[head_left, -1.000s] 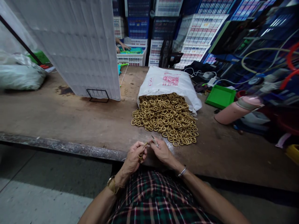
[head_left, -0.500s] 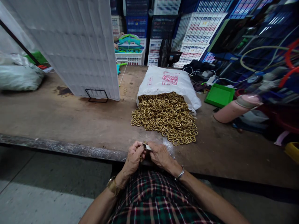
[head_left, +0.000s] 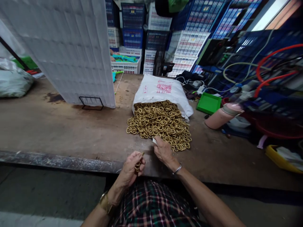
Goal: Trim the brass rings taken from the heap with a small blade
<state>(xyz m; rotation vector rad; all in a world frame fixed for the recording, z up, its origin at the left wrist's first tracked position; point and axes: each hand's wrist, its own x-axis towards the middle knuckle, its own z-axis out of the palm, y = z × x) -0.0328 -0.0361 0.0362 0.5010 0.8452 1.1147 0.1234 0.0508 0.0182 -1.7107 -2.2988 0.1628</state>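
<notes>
A heap of brass rings [head_left: 159, 124] spills from a white plastic bag [head_left: 161, 90] onto the worn brown worktable [head_left: 59, 132]. My left hand [head_left: 131, 169] is closed on a small stack of brass rings [head_left: 138, 164] near the table's front edge. My right hand [head_left: 162, 150] reaches forward to the near edge of the heap, holding a small metal tool [head_left: 154, 140] whose tip pokes out by the rings. A gold watch is on my left wrist and a silver bangle on my right.
A white mesh screen [head_left: 66, 47] stands on a wire foot at the left. A green tray [head_left: 208, 103], a pink flask [head_left: 222, 116], cables and hoses crowd the right. Stacked crates fill the back, where another person's hand [head_left: 111, 58] works at a crate. A grey sack [head_left: 13, 82] lies far left.
My hands were together at the table edge; now the right hand has moved forward to the heap with the tool, while the left stays back with the rings. The camera view shifted slightly.
</notes>
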